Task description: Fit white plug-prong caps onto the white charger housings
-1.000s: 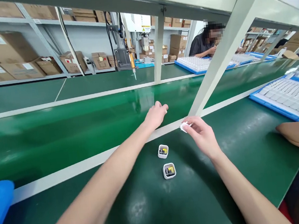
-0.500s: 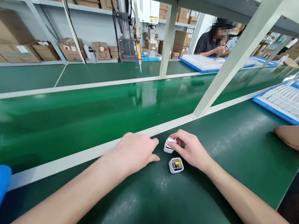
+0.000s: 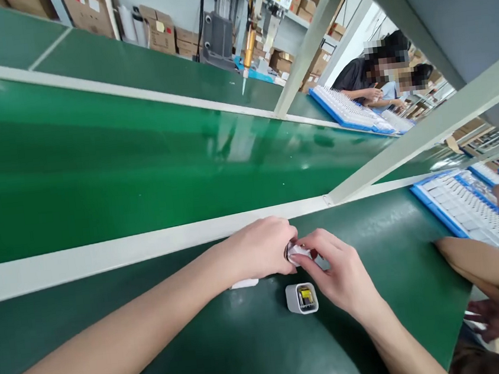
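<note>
My right hand (image 3: 335, 264) pinches a small white plastic part (image 3: 300, 254) between thumb and fingers, just above the table. My left hand (image 3: 267, 247) is closed at the other side of that part; a dark edge shows by its fingertips, which are partly hidden. Below the hands, a white charger housing (image 3: 301, 298) lies tipped with its open end towards me, showing yellow and dark components inside. Another white piece (image 3: 244, 283) lies on the table under my left wrist, mostly covered.
The dark green table (image 3: 195, 347) borders a white rail (image 3: 105, 258) and a bright green conveyor belt (image 3: 110, 184). A slanted white post (image 3: 422, 133) rises at the right. Beyond it are blue trays of white parts (image 3: 461, 206) and a co-worker's arm (image 3: 474, 267). A dispensing nozzle (image 3: 249, 50) hangs across the belt.
My left hand has moved right and closed at the white part in my right hand. The view has tilted and shifted. A white piece now shows under my left wrist.
</note>
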Tool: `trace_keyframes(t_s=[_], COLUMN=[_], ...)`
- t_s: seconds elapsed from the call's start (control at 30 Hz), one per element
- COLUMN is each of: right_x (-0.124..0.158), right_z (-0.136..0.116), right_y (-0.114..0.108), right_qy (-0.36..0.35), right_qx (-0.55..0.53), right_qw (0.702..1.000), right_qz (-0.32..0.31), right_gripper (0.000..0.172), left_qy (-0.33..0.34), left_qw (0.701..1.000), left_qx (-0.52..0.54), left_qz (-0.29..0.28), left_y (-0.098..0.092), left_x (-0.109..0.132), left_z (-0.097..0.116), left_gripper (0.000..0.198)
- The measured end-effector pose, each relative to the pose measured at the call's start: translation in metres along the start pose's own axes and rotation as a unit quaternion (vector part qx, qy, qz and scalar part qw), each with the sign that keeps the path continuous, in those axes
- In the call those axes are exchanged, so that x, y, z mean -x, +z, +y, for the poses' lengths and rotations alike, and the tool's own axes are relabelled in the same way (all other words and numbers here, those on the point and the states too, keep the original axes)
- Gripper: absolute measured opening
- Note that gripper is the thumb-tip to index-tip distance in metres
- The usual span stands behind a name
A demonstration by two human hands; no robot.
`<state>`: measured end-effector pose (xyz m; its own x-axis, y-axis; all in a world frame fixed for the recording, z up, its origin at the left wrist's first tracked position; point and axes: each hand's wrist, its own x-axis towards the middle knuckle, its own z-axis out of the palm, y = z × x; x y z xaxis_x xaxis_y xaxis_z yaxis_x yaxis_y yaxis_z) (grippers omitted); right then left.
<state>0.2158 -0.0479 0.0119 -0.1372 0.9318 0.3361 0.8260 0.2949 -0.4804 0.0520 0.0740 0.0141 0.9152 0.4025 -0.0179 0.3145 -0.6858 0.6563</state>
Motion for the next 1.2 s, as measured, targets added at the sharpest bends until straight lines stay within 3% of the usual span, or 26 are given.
trace_keyframes(t_s=[0.17,0.33,0.57,0.67,0.73,0.83,0.9,1.0,1.2], right_x=[0.002,0.001,-0.001,0.003,0.007,0.011,0.012,0.01,0.001], right_z=[-0.006,-0.006,-0.007,-0.007,-0.004,0.004,0.011,0.021,0.025], right_y=[-0.001,-0.007,-0.007,-0.01,-0.015,-0.024,-0.027,-0.026,-0.015], right_qy=[0.013,0.049,0.054,0.06,0.086,0.126,0.138,0.166,0.257], right_qx=[0.034,0.002,0.009,0.01,-0.017,-0.069,-0.119,-0.254,-0.489], right_qw=[0.999,0.998,0.997,0.998,0.995,0.976,0.963,0.936,0.828], right_qz=[-0.009,-0.04,-0.047,-0.014,0.053,0.165,0.197,0.181,0.098], right_gripper=[0.006,0.007,0.011,0.014,0.014,0.011,0.008,0.005,0.018], left_qy=[-0.002,-0.004,0.001,-0.012,-0.026,-0.046,-0.055,-0.059,-0.067], left_qw=[1.0,1.0,0.999,0.999,0.999,0.998,0.998,0.997,0.995], left_qx=[0.025,0.026,0.027,0.031,0.033,0.034,0.038,0.056,0.072], left_qz=[-0.004,-0.003,0.03,0.019,0.003,-0.016,-0.022,-0.017,-0.019], left_y=[0.002,0.004,0.015,0.015,0.012,0.006,0.004,0.004,0.004], left_x=[-0.001,-0.002,-0.004,-0.003,-0.003,-0.001,0.0,0.0,-0.002], left_z=[-0.005,-0.003,-0.01,-0.01,-0.008,-0.006,-0.006,-0.008,-0.009], left_gripper=[0.015,0.02,0.017,0.02,0.022,0.022,0.022,0.022,0.017])
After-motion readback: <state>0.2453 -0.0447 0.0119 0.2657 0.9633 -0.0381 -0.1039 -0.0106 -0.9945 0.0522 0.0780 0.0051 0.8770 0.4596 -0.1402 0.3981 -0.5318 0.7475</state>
